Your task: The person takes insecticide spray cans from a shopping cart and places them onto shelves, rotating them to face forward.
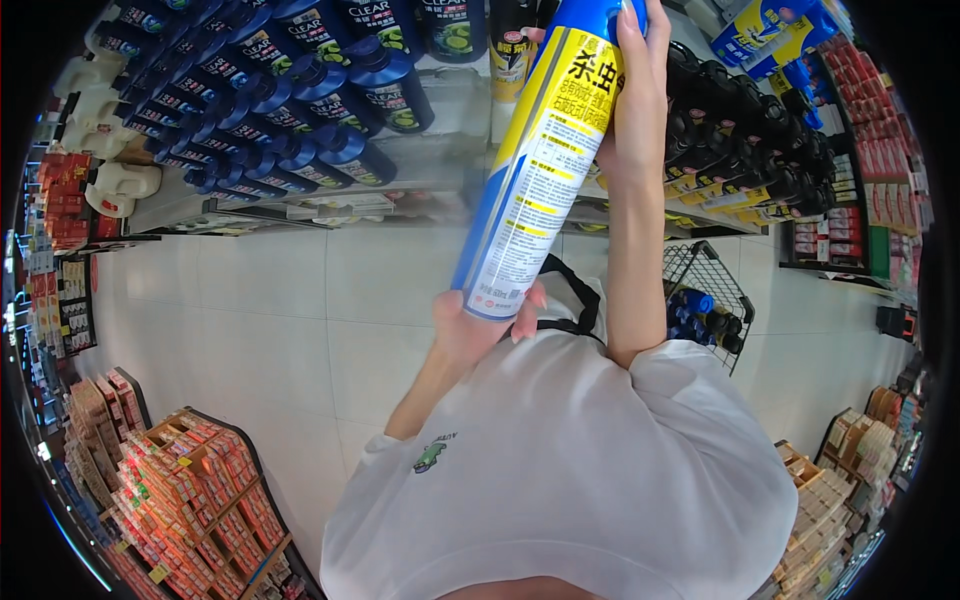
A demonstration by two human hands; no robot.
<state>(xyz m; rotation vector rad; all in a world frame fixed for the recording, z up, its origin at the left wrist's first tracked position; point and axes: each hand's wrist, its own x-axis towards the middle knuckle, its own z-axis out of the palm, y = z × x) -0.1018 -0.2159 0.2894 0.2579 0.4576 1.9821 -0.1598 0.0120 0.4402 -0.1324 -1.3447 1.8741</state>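
Close before me is a tall blue and yellow insecticide aerosol can [547,165], tilted, with its blue cap end up and to the right. My right hand [634,97] grips it near the cap, the thumb lying along the upper side. Its base rests in my left hand [480,322], whose fingers curl around the lower end. The can's printed side, with dense small writing, faces the camera. Past its upper left stands a black and yellow can [510,52] on the shelf.
Rows of dark blue CLEAR bottles [322,97] fill the shelf [450,161] at left. Several black-capped cans [739,135] stand at right. Below them is a black wire shopping cart [739,289] holding blue bottles and cans. A display of small orange boxes [191,487] stands lower left.
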